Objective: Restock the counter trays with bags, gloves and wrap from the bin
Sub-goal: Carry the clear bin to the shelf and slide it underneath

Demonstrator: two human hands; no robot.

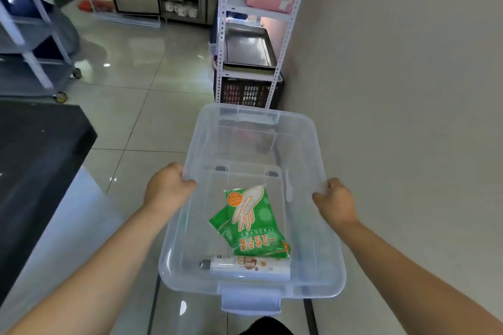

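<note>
Head view looks down on a clear bin [253,144] held out over the tiled floor [130,106], one hand on each long rim. Left hand [167,189] has its fingers [187,183] curled shut over the left rim; right hand [336,200] is clenched the same way on the right rim, so both have hold of the bin and nothing else.

Inside, toward the near end, lie two green glove packs [253,223], one partly over the other, and just beside them, against the near wall, a wrap roll [249,266]. No loose bags can be made out in it.

A dark desk [35,160] stands to the left, well apart from the bin; no trays show on it. A shelf rack [253,35] stands ahead by the wall.

This looks like the carrying step, with little stock left to place. Next the bin likely needs setting down near the trays, kept level, before a hand can free itself to pick a pack.
</note>
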